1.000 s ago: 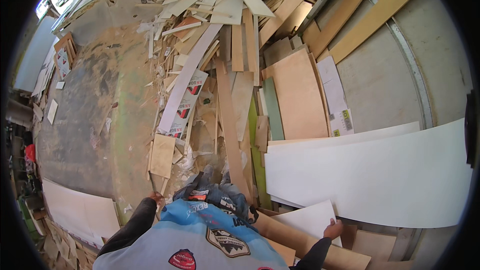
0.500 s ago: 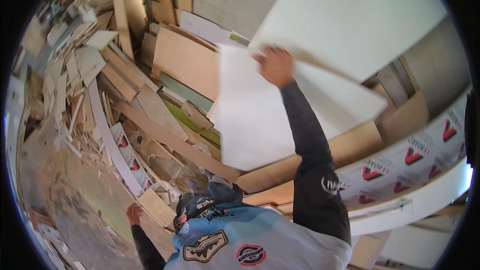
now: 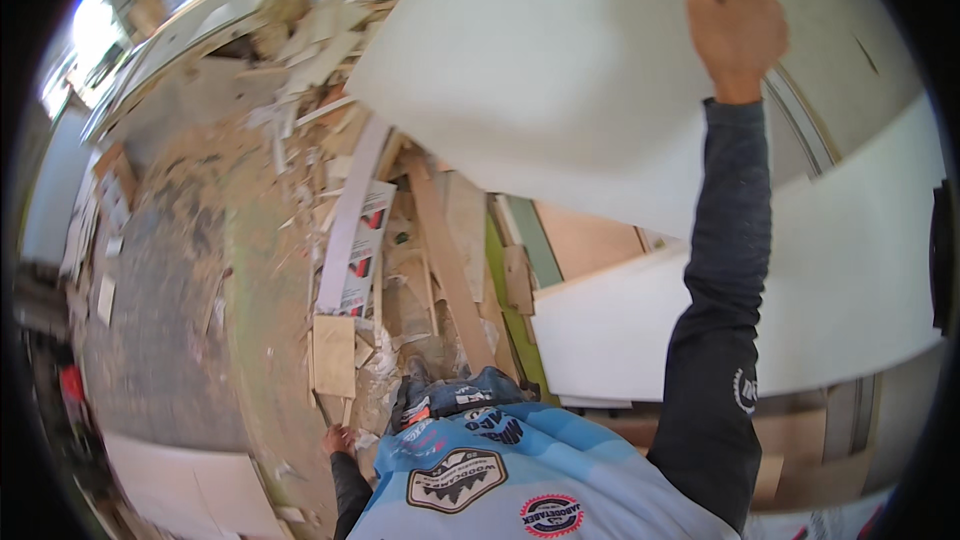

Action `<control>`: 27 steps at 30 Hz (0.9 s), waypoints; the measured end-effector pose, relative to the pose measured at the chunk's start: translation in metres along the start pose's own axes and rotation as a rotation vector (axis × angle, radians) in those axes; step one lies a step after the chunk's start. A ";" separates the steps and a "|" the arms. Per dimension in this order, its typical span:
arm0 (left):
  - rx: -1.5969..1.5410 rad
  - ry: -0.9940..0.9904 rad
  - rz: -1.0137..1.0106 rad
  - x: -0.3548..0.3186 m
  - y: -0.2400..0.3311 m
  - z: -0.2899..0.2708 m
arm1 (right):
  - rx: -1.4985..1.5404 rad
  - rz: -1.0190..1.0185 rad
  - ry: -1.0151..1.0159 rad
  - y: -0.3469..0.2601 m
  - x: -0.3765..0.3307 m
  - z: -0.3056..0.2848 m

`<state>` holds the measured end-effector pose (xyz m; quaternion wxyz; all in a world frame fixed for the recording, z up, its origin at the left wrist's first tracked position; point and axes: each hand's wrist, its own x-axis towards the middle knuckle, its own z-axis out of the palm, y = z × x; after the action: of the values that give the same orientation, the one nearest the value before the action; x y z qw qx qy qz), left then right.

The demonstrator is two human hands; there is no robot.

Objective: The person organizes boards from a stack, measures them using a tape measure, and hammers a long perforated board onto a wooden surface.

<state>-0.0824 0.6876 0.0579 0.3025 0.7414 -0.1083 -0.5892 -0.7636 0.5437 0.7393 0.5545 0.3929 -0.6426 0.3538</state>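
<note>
Gripped at its edge near the top of the view, a large white board (image 3: 560, 70) slants across in front of me. My right hand (image 3: 738, 28) is closed on that edge, with the arm stretched out forward. A second white board (image 3: 620, 325) lies lower, partly behind my right sleeve. Down at my left side hangs my left hand (image 3: 340, 438), small in view, with its fingers loosely apart and nothing visible in it. A short plywood piece (image 3: 334, 355) is the thing nearest to it.
Wood offcuts (image 3: 325, 45) are heaped ahead on the left. Long strips, among them a brown plank (image 3: 445, 260) and a pale lilac strip (image 3: 352, 210), lie before my feet. The dusty floor (image 3: 180, 280) spreads leftward, with a pale panel (image 3: 190, 490) at lower left.
My view has swung left. The right hand has gone from resting on a white sheet among the boards to gripping a raised white board. My left hand still hangs low.
</note>
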 end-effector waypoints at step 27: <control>-1.201 -0.759 0.265 -0.003 0.349 0.082 | 0.763 0.394 -0.330 -0.162 -0.052 0.097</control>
<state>-0.0918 0.3860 0.2512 0.6682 0.1719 0.0478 -0.7223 -0.6566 0.3919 0.6777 0.1828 0.4905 -0.6084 0.5966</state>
